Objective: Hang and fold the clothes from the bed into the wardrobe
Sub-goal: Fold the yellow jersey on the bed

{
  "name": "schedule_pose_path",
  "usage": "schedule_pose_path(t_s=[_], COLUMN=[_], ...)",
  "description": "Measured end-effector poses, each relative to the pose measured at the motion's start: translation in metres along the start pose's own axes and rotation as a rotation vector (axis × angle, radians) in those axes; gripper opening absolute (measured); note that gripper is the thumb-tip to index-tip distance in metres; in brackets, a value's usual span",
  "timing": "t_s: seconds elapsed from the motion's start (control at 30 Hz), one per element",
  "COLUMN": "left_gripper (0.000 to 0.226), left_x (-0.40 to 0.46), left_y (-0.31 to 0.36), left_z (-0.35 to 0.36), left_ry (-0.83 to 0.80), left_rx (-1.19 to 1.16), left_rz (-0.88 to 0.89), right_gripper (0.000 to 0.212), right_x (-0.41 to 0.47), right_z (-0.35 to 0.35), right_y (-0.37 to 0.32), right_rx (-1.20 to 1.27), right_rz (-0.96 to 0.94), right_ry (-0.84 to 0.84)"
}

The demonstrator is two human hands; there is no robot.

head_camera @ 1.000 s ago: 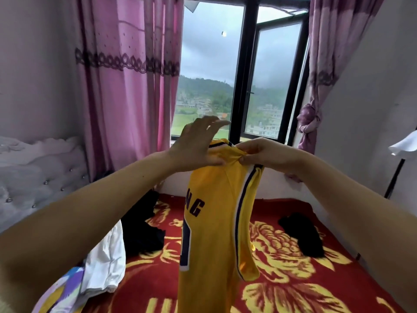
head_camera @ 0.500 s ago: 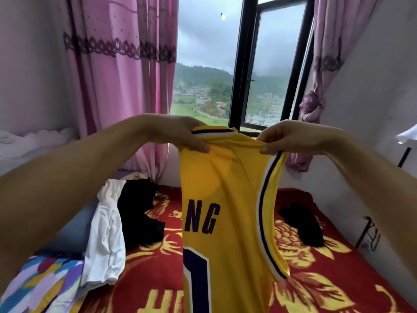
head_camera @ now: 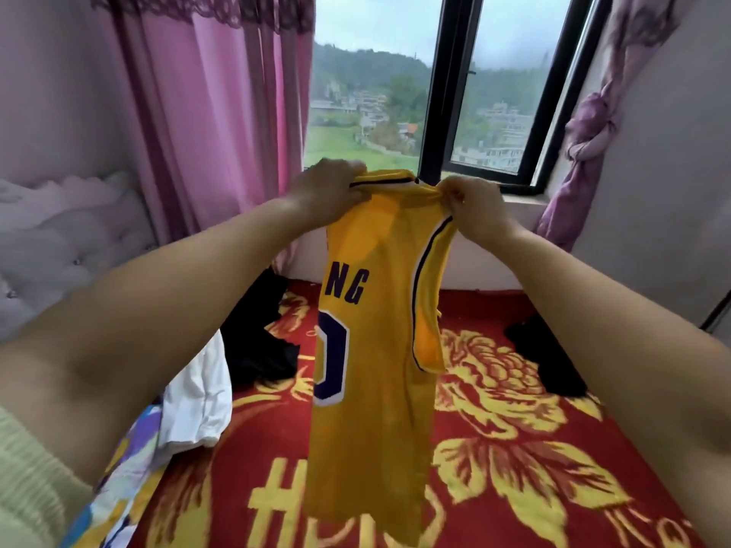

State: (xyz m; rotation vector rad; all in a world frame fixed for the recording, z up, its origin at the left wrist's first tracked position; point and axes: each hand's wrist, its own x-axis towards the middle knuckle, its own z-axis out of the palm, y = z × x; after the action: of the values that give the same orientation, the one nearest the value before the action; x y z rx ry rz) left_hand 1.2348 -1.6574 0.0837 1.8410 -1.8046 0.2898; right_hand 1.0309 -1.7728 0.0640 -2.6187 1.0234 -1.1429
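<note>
At the far left, a padded white headboard [head_camera: 59, 247] is seen against the wall, beside one pink curtain [head_camera: 221, 124] drawn over the left of the window [head_camera: 447, 92]. Below it, along the left edge of the bed [head_camera: 514, 488], three items are heaped: a multicoloured cloth [head_camera: 118, 480] at the bottom corner, one white garment [head_camera: 197, 405] just beside it, and one black garment [head_camera: 257, 342] touching the white one on its far side. The bed is covered by a red spread patterned with yellow flowers and lettering.

One yellow jersey [head_camera: 375, 350] is held up in mid-air over the middle of the bed, hanging straight down from its shoulder. Its top edge is pinched at two points: the left hand [head_camera: 328, 191] is closed on the collar side, fingers curled over the cloth, and the right hand [head_camera: 474, 207] is clenched on the bunched shoulder strap, near the first. Two dark letters, "NG", and part of one dark numeral edged in white are shown on the jersey's face; dark and white piping is seen along one armhole. Both forearms are bare; a pale green cuff [head_camera: 27, 488] is visible at the lower left corner.

To the right of the jersey, a second black garment [head_camera: 542, 357] is left lying alone on the spread, well apart from the pile. A second curtain [head_camera: 593, 124], purple and knotted, is hung by the right window frame.
</note>
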Motion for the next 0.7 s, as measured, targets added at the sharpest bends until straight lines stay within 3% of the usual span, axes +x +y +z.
schedule_pose_path(t_s=[0.1,0.2,0.33,0.5,0.6,0.7], left_gripper=[0.014,0.012,0.026,0.022,0.018,0.015], left_x=[-0.002,-0.024,-0.086,-0.212,-0.313,-0.392], left_y=[-0.005,-0.007,-0.012,-0.014,-0.001,0.012], left_z=[-0.014,-0.014,0.035,0.158,0.231,0.280], left_ry=[0.046,-0.082,-0.356,-0.782,-1.082,-1.294], left_rx=[-0.008,-0.083,-0.118,-0.136,-0.216,-0.269], left_rz=[0.054,0.103,0.080,0.058,0.032,0.022], right_gripper=[0.029,0.024,0.017,0.014,0.033,0.023], right_x=[0.004,-0.015,-0.079,-0.224,-0.333,-0.422], right_z=[-0.015,-0.020,0.015,0.099,0.143,0.174], right_y=[-0.006,-0.008,0.006,0.035,0.045,0.052], right_rx=[0.018,0.043,0.057,0.108,0.179,0.191], right_rz=[-0.084,-0.141,-0.164,-0.036,0.022,0.059], right_ry=[0.007,-0.095,-0.322,-0.761,-1.026,-1.222])
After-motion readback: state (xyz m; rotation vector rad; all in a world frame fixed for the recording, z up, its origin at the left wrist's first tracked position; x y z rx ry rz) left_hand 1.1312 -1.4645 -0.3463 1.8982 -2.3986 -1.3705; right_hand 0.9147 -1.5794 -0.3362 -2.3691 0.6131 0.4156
